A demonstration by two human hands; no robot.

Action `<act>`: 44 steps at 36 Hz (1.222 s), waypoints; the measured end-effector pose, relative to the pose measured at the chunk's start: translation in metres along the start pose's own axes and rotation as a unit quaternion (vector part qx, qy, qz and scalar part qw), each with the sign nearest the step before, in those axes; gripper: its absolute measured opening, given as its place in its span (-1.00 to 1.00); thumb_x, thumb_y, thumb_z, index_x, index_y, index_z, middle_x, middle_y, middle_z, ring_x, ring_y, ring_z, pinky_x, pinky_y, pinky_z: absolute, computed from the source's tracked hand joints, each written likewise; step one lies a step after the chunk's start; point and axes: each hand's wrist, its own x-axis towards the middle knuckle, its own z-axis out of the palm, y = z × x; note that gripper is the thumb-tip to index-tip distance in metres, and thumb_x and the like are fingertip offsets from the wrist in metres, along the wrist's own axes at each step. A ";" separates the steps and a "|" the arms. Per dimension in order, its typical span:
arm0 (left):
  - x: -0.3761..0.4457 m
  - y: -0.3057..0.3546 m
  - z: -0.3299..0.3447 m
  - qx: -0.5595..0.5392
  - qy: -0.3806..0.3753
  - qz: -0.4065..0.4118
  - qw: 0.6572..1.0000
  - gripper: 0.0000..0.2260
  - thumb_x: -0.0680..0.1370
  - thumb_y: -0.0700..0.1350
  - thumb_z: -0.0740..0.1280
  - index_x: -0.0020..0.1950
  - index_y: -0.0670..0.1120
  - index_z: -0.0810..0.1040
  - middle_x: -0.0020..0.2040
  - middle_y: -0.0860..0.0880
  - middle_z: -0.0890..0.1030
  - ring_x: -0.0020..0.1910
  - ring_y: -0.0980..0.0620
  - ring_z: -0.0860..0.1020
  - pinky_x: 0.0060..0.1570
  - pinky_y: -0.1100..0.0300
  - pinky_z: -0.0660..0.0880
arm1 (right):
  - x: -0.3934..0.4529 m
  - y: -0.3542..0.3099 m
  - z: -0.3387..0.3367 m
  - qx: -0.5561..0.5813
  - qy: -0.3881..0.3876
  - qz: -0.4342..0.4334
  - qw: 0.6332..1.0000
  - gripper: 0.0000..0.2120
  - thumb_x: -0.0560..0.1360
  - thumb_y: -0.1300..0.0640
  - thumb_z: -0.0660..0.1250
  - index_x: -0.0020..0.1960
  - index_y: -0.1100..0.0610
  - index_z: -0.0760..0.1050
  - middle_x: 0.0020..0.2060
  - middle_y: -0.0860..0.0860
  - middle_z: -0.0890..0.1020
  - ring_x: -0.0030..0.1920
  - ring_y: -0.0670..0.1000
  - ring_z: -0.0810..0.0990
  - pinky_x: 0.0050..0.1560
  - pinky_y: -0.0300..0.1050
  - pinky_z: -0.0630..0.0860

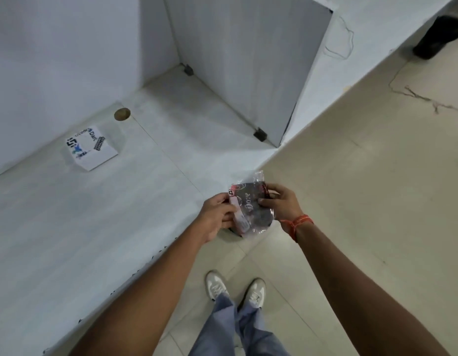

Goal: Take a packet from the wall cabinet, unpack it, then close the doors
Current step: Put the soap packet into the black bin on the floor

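A dark packet (249, 209) in clear, crinkled plastic wrap, with pale lettering and a pink strip on its left side, hangs over the front edge of the white desk (99, 227). My left hand (217, 217) pinches its left side at the pink strip. My right hand (279, 201), with an orange thread round the wrist, grips its right side, fingers curled over the wrap. Both hands hold it between them at about waist height. The wall cabinet and its doors are out of view.
A white card with printed logos (90, 149) lies on the desk near the wall, beside a round cable hole (122, 114). A white partition panel (248, 62) stands on the desk behind. Beige tiled floor (364, 201) is to the right; my shoes (235, 289) are below.
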 end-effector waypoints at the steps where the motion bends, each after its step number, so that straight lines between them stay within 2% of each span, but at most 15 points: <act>1: 0.003 -0.002 0.003 0.001 0.007 0.002 1.000 -0.79 0.50 -0.40 0.34 0.04 -0.14 0.59 -0.08 -0.18 0.68 -0.25 -0.08 0.67 -0.17 0.03 0.66 | 0.002 0.005 -0.006 -0.008 0.013 -0.012 1.000 -0.62 0.36 0.59 0.32 -0.07 0.15 0.60 -0.20 0.08 0.67 -0.20 0.04 0.65 -0.21 -0.11 0.62; 5: 0.007 -0.003 0.012 0.006 0.025 0.008 1.000 -0.78 0.52 -0.47 0.26 -0.16 -0.21 0.60 -0.17 -0.16 0.64 -0.33 -0.01 0.65 -0.33 0.16 0.64 | 0.009 0.018 -0.018 -0.016 0.032 -0.020 0.999 -0.66 0.35 0.62 0.28 -0.30 0.20 0.58 -0.40 0.04 0.64 -0.38 -0.02 0.62 -0.34 -0.14 0.58; 8: 0.012 -0.004 0.015 -0.028 0.009 -0.021 0.999 -0.81 0.55 -0.42 0.24 -0.10 -0.22 0.60 -0.12 -0.18 0.64 -0.31 -0.01 0.67 -0.35 0.19 0.62 | 0.013 0.025 -0.024 -0.018 0.044 -0.026 0.999 -0.73 0.34 0.63 0.28 -0.28 0.30 0.59 -0.39 0.04 0.65 -0.38 -0.03 0.63 -0.32 -0.15 0.58; 10: 0.018 -0.007 0.014 -0.082 -0.014 -0.073 0.994 -0.86 0.58 -0.27 0.25 0.06 -0.20 0.59 -0.03 -0.20 0.63 -0.23 -0.06 0.67 -0.30 0.13 0.64 | 0.016 0.029 -0.026 -0.021 0.062 -0.037 0.997 -0.66 0.33 0.64 0.22 -0.28 0.28 0.61 -0.35 0.01 0.68 -0.31 -0.02 0.65 -0.26 -0.16 0.61; 14: 0.027 -0.013 0.010 -0.064 -0.075 -0.152 0.983 -0.52 0.54 0.14 0.31 0.23 -0.24 0.55 0.07 -0.23 0.65 -0.03 -0.18 0.66 0.02 -0.08 0.63 | 0.019 0.032 -0.029 -0.065 0.074 -0.076 0.992 -0.62 0.31 0.64 0.16 -0.24 0.28 0.64 -0.19 0.07 0.69 -0.09 0.05 0.65 -0.10 -0.14 0.63; 16: 0.029 -0.016 0.012 -0.030 -0.084 -0.141 0.986 -0.53 0.50 0.05 0.41 0.27 -0.24 0.54 0.04 -0.20 0.67 -0.05 -0.15 0.68 0.07 -0.09 0.61 | 0.021 0.035 -0.029 -0.088 0.065 -0.081 0.991 -0.62 0.32 0.63 0.17 -0.20 0.29 0.66 -0.14 0.09 0.70 -0.01 0.08 0.65 -0.05 -0.12 0.63; 20: 0.042 -0.016 0.014 -0.029 -0.022 -0.099 0.994 -0.64 0.48 -0.30 0.42 0.27 -0.26 0.52 -0.05 -0.21 0.69 -0.20 -0.07 0.69 -0.21 0.06 0.67 | 0.019 0.030 -0.030 -0.002 0.046 -0.017 0.999 -0.56 0.48 0.47 0.13 -0.18 0.09 0.69 -0.13 0.09 0.70 -0.07 0.13 0.64 -0.03 0.02 0.61; 22: 0.048 -0.013 0.016 -0.020 0.009 -0.084 0.996 -0.66 0.47 -0.36 0.42 0.23 -0.23 0.54 -0.04 -0.22 0.68 -0.20 -0.06 0.68 -0.27 0.08 0.67 | 0.016 0.022 -0.031 0.077 0.027 0.044 0.996 -0.71 0.55 0.31 0.14 -0.01 0.12 0.63 0.00 0.17 0.65 -0.03 0.21 0.63 0.02 0.18 0.62; 25: 0.056 -0.011 0.019 0.015 0.032 -0.044 0.998 -0.70 0.46 -0.41 0.40 0.16 -0.20 0.54 0.06 -0.20 0.64 -0.15 -0.05 0.66 -0.29 0.11 0.65 | 0.016 0.021 -0.035 0.029 -0.016 0.078 0.996 -0.76 0.57 0.03 0.30 0.21 0.07 0.49 0.10 0.12 0.61 0.01 0.23 0.66 -0.04 0.20 0.64; 29: 0.078 -0.019 0.024 0.078 0.063 0.019 0.995 -0.67 0.45 -0.41 0.42 0.19 -0.24 0.56 0.08 -0.20 0.65 -0.17 0.00 0.64 -0.27 0.18 0.62 | 0.034 0.046 -0.029 -0.120 0.033 0.012 0.992 -0.60 0.44 0.32 0.44 0.25 0.13 0.48 0.10 0.14 0.58 -0.09 0.16 0.67 -0.26 0.05 0.68; 32: 0.105 -0.034 0.026 0.125 0.085 0.043 0.987 -0.67 0.46 -0.22 0.48 0.21 -0.16 0.56 0.08 -0.13 0.67 -0.15 0.10 0.62 -0.25 0.29 0.53 | 0.054 0.074 -0.022 -0.173 0.145 -0.057 0.973 -0.66 0.39 0.44 0.40 0.11 0.17 0.58 0.01 0.09 0.63 -0.12 0.08 0.67 -0.18 -0.19 0.66; 35: 0.136 -0.050 0.028 0.177 0.080 0.033 0.980 -0.54 0.51 -0.10 0.43 0.38 -0.15 0.44 0.26 -0.10 0.58 0.13 0.02 0.57 0.02 0.24 0.46 | 0.079 0.104 -0.020 -0.262 0.239 -0.143 0.924 -0.62 0.30 0.54 0.33 0.00 0.17 0.61 -0.06 0.06 0.65 -0.07 0.06 0.63 -0.09 -0.37 0.55; 39: 0.192 -0.076 0.028 0.240 0.081 0.020 0.967 -0.53 0.57 -0.19 0.28 0.49 -0.10 0.33 0.43 -0.11 0.43 0.36 -0.08 0.45 0.30 0.10 0.41 | 0.131 0.149 -0.015 -0.310 0.269 -0.218 0.886 -0.62 0.26 0.58 0.29 -0.06 0.24 0.62 -0.08 0.13 0.61 -0.09 0.05 0.58 -0.04 -0.54 0.39; 41: 0.220 -0.094 0.027 0.257 0.092 0.011 0.962 -0.52 0.58 -0.23 0.23 0.51 -0.07 0.29 0.47 -0.08 0.40 0.39 -0.10 0.42 0.30 0.11 0.40 | 0.161 0.177 -0.011 -0.338 0.260 -0.230 0.875 -0.65 0.28 0.56 0.30 -0.05 0.26 0.62 -0.05 0.16 0.60 -0.08 0.01 0.54 -0.02 -0.55 0.35; 44: 0.264 -0.123 0.024 0.259 0.122 0.021 0.958 -0.50 0.57 -0.29 0.19 0.51 -0.04 0.30 0.48 -0.06 0.39 0.42 -0.09 0.39 0.37 0.07 0.37 | 0.213 0.223 -0.004 -0.365 0.222 -0.195 0.883 -0.68 0.34 0.48 0.31 0.04 0.26 0.62 0.05 0.15 0.57 -0.01 0.08 0.56 0.02 -0.23 0.52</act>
